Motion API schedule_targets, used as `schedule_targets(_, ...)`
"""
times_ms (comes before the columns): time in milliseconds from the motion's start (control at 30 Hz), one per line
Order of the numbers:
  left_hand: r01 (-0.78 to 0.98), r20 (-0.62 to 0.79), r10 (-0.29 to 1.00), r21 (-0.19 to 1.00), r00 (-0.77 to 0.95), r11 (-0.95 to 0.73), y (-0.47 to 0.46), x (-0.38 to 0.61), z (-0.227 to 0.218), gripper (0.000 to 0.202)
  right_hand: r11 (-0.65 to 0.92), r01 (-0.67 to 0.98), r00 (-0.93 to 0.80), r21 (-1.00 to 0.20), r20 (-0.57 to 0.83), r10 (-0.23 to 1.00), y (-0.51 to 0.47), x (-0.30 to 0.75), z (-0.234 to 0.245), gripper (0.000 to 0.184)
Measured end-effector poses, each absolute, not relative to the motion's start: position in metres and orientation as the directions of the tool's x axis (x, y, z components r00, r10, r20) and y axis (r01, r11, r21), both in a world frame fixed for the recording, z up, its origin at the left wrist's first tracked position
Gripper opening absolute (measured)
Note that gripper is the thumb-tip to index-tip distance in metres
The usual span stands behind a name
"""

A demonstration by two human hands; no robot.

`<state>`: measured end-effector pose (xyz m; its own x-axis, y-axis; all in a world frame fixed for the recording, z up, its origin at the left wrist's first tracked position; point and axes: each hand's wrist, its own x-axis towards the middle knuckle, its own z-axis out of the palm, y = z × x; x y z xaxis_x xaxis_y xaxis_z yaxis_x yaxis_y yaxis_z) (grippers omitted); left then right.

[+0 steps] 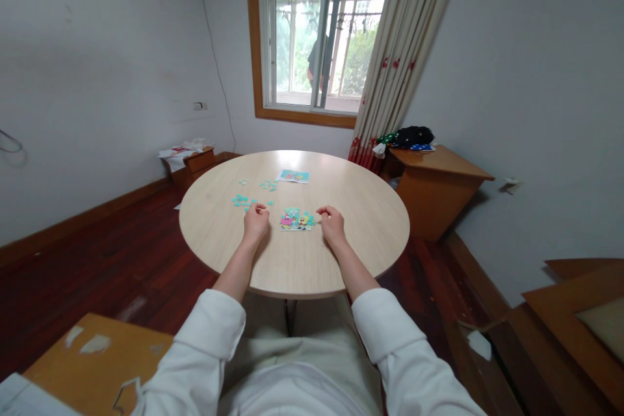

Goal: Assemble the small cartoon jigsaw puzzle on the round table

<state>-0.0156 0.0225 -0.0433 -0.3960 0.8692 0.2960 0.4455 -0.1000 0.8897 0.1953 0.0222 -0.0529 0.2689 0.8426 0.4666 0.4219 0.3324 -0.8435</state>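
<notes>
A partly assembled jigsaw puzzle with pink, yellow and teal figures lies flat on the round table. To its left is my left hand, its fingers curled together close to a group of loose teal puzzle pieces. My right hand rests just right of the puzzle, thumb and fingers drawn into a pinch near its edge. Whether either hand has a piece between its fingertips is too small to make out. Behind the puzzle lies a creased picture sheet with similar colours.
More pale puzzle pieces are scattered farther back on the table. A wooden cabinet with cloth items stands at the right, by the curtain. Lower left is a wooden surface. Beyond the window, a person stands outside.
</notes>
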Motion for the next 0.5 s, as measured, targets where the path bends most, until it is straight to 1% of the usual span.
schedule_targets(100, 0.462, 0.311, 0.827, 0.884, -0.469, -0.07, 0.028, -0.026, -0.044, 0.021, 0.335, 0.425, 0.264, -0.841, 0.469, 0.843, 0.022, 0.196, -0.053, 0.024)
schedule_targets(167, 0.49, 0.318, 0.799, 0.871, -0.511, -0.034, 0.031, -0.038, -0.045, 0.021, 0.333, 0.426, 0.261, -0.841, 0.466, 0.845, 0.022, 0.197, -0.053, 0.024)
schedule_targets(333, 0.547, 0.27, 0.764, 0.827, -0.586, 0.127, 0.03, -0.069, -0.045, 0.019, 0.333, 0.437, 0.253, -0.835, 0.47, 0.846, 0.023, 0.193, -0.053, 0.024)
schedule_targets(433, 0.569, 0.237, 0.773, 0.8, -0.588, 0.188, 0.029, -0.082, -0.044, 0.017, 0.334, 0.44, 0.254, -0.833, 0.473, 0.844, 0.023, 0.191, -0.053, 0.024)
schedule_targets(500, 0.596, 0.233, 0.793, 0.779, -0.563, 0.194, 0.031, -0.085, -0.044, 0.018, 0.335, 0.439, 0.256, -0.834, 0.474, 0.843, 0.022, 0.19, -0.053, 0.024)
